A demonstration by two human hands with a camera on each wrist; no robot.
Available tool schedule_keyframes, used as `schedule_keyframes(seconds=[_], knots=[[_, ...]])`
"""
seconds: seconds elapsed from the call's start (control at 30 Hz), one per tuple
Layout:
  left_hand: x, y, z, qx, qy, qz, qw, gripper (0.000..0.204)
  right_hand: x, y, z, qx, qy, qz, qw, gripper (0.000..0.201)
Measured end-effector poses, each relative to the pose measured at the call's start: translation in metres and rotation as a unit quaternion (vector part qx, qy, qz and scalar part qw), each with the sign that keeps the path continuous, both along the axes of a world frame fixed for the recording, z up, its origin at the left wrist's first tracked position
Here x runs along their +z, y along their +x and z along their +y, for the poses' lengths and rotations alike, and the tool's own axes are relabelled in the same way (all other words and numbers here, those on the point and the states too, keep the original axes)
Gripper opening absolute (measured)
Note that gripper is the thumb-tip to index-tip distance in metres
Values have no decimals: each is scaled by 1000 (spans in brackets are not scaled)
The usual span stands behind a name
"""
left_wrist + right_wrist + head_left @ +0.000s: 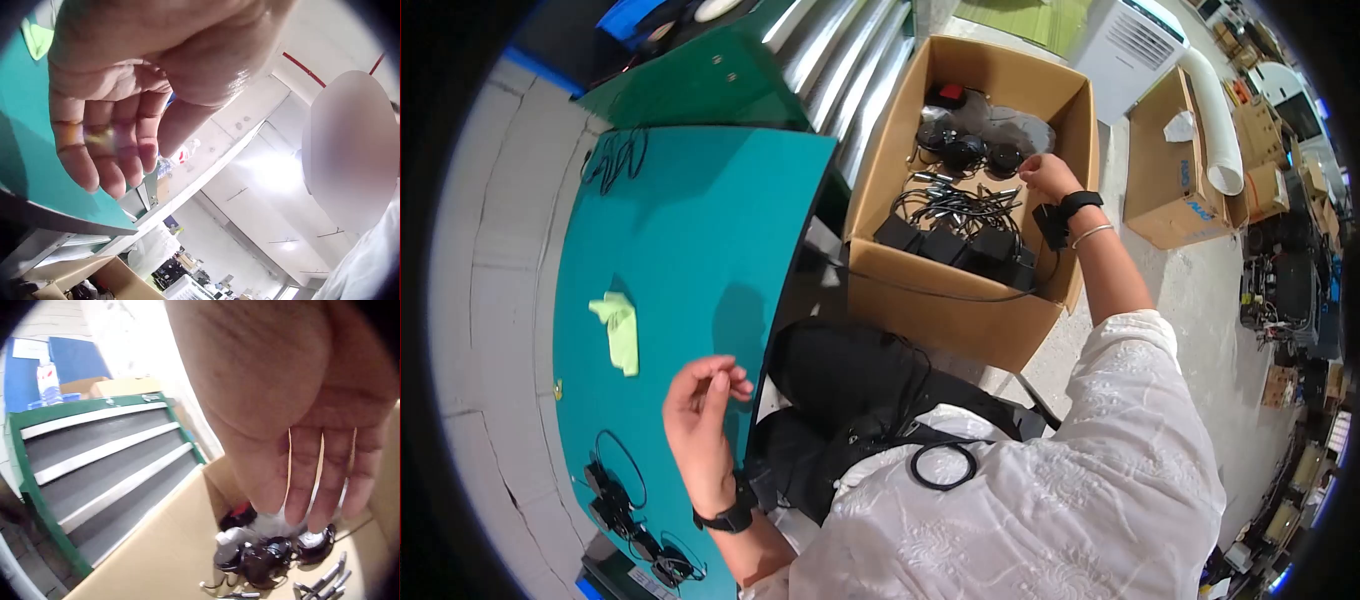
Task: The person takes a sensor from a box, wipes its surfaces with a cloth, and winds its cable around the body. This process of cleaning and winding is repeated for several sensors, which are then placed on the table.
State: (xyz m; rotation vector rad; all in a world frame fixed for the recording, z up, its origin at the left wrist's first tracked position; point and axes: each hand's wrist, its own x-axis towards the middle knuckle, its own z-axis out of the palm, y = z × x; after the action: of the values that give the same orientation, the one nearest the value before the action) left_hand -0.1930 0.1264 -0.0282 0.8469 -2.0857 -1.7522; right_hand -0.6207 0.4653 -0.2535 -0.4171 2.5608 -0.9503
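Over the open cardboard box [960,310] is the right hand [1050,178], its fingers loosely bent and holding nothing; in the right wrist view the right hand [312,437] hangs above round black devices [265,559]. Black adapters [970,250] and a tangle of cables [960,205] lie nearer in the box. The left hand [705,420] hovers empty by the edge of the teal table [680,230]; its relaxed fingers and palm show in the left wrist view, where the left hand [119,106] touches nothing.
On the table lie a light green cloth [620,335], black cabled devices [615,505] at the near end and a cable [615,160] at the far end. A green rack [720,85] stands behind; another cardboard box [1170,190] and a white appliance [1130,55] are right.
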Motion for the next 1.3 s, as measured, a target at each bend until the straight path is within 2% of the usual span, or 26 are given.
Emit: schedule_keyframes(seconds=[0.07,0.1,0.17,0.23,0.3,0.33,0.37,0.43,0.47,0.5,0.53,0.6,0.67,0.7,0.77,0.8,0.83,0.9,0.97,1.03,1.1,1.13,1.17,1.23,1.3], knots=[[-5,-1,2,24,7,-1,1000,16,-26,-15,10,-84,64,-48,993,22],[-6,-1,2,20,6,-4,1000,16,-44,-26,16,-87,64,-51,993,22],[-5,-2,3,67,12,11,998,17,-82,-51,24,-117,112,-24,986,27],[1,2,4,96,4,15,995,17,-105,-63,23,-104,128,-35,986,30],[4,11,1,149,-25,32,988,20,-119,-73,18,-123,171,-2,978,42],[7,19,0,173,-28,28,984,21,-122,-81,13,-136,184,-65,971,55],[10,27,-1,197,-33,24,979,22,-127,-87,9,-139,190,-78,969,62],[18,35,1,216,-61,24,974,20,-150,-98,5,-157,182,-73,968,70],[27,38,10,244,-30,22,969,18,-160,-105,3,-173,174,-66,967,71],[30,44,11,243,-31,17,969,16,-166,-109,0,-189,168,-61,966,73],[32,48,17,265,-38,5,963,17,-173,-119,-3,-182,163,-111,963,77],[36,45,28,294,-46,-10,955,18,-183,-125,-13,-180,167,-99,964,79],[40,33,43,375,-74,-48,923,20,-184,-129,-22,-186,171,-93,963,83],[41,31,46,381,-77,-50,920,20,-180,-129,-28,-179,170,-94,964,83],[43,29,50,381,-92,-90,916,22,-169,-126,-43,-164,259,-100,947,83],[44,31,50,396,-99,-110,906,21,-183,-129,-44,-149,302,-74,939,85],[44,30,50,403,-102,-108,903,21,-190,-123,-43,-151,284,-29,947,92],[45,27,49,374,-90,-101,918,21,-194,-116,-46,-176,271,-15,946,81],[44,30,49,390,-87,-96,912,20,-198,-112,-43,-174,265,11,948,77],[42,32,46,344,-65,-51,935,20,-184,-103,-43,-179,265,-3,948,76],[38,40,42,364,-87,-46,926,20,-197,-112,-27,-175,197,-42,964,80],[35,52,35,335,-75,-38,939,19,-194,-111,-22,-188,138,-22,972,82],[33,65,30,304,-62,-31,950,18,-190,-112,-17,-190,137,-17,972,82],[32,69,26,301,-65,-19,951,18,-172,-110,-13,-241,46,22,969,82],[31,72,21,298,-70,-2,952,17,-141,-105,-14,-249,-14,97,964,80]])
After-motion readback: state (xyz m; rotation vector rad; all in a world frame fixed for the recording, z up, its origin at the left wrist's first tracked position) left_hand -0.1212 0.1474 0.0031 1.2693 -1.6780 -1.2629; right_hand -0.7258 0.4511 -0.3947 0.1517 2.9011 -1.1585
